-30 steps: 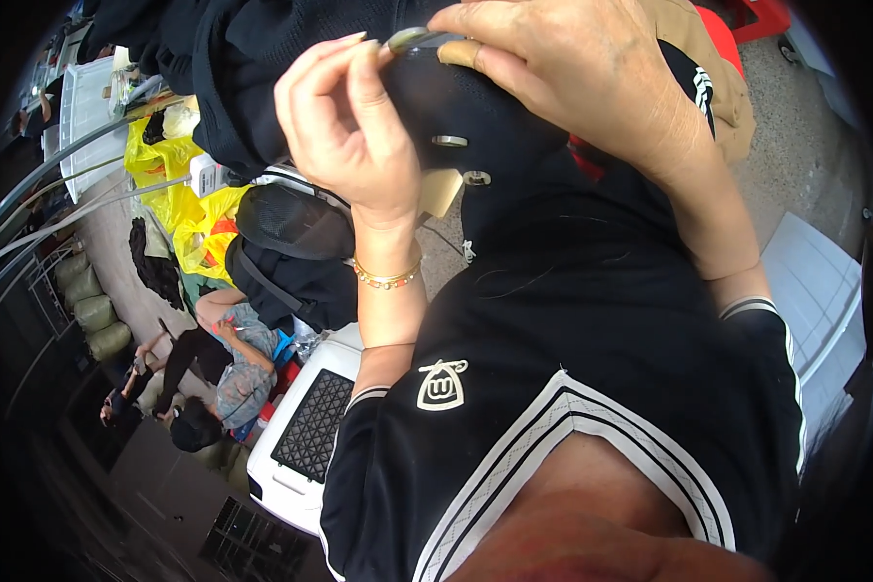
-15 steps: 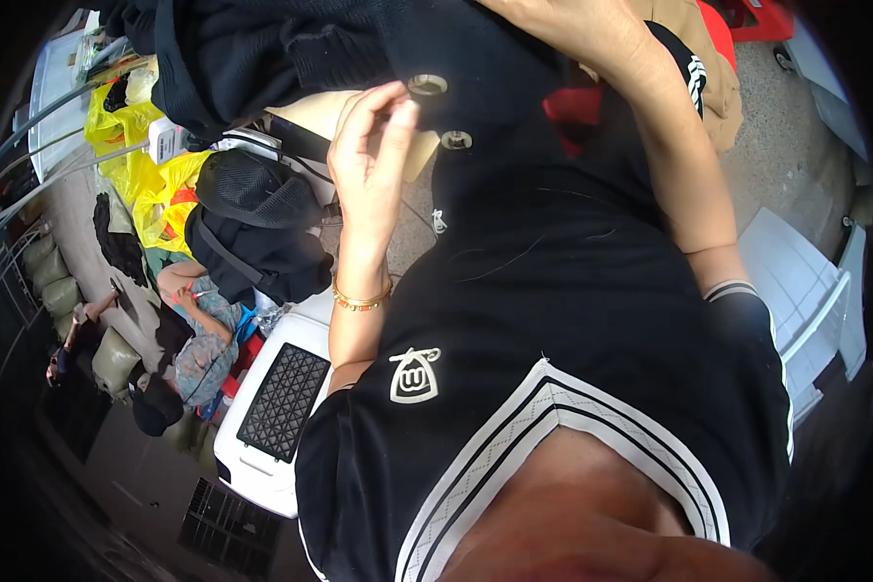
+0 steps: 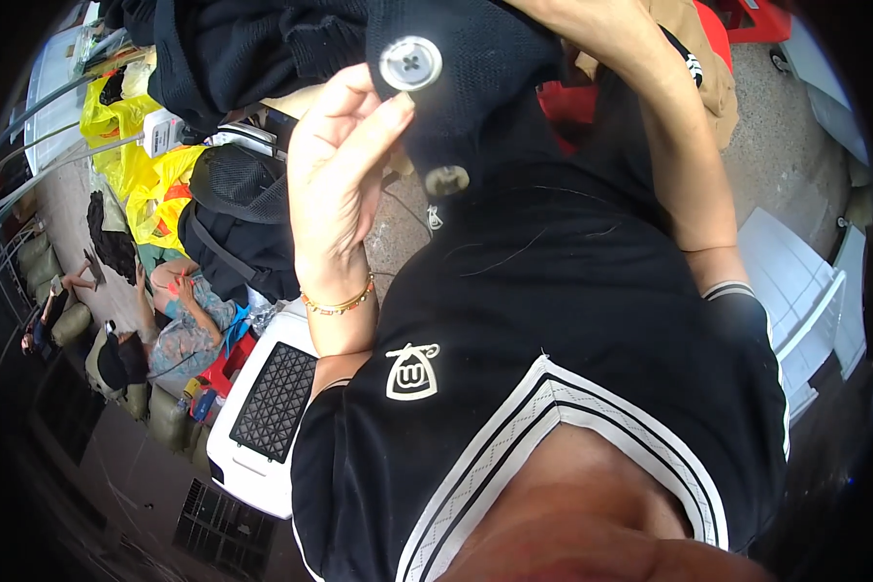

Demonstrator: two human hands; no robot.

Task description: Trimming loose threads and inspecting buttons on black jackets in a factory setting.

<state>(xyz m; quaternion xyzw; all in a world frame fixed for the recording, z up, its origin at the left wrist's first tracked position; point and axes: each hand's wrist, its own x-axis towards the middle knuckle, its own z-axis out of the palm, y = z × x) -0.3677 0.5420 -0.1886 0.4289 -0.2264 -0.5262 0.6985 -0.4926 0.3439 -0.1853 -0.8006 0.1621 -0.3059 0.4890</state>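
A dark knit garment (image 3: 475,92) hangs in front of me across the top of the view. On its edge a large grey-white button (image 3: 421,80) with a cross of dark thread faces up. My left hand (image 3: 335,179), wearing a beaded bracelet, is closed on the garment's edge, its thumb tip against the button's lower rim and its fingers partly behind the cloth. A second, blurred button (image 3: 446,180) sits lower on the same edge. My right hand (image 3: 592,17) is at the garment's far right, its fingers cut off by the upper border.
Yellow plastic bags (image 3: 155,189) and a black mesh cap (image 3: 238,182) lie to the left. A white case with a black grille (image 3: 274,403) stands below them. Another person (image 3: 189,320) sits farther left. Tan cloth (image 3: 718,78) and a red stool (image 3: 759,19) are at upper right.
My left hand has moved nearer and slightly left, and its thumb now touches the button. The garment's edge has been lifted and tilted, so the upper button shows its full face.
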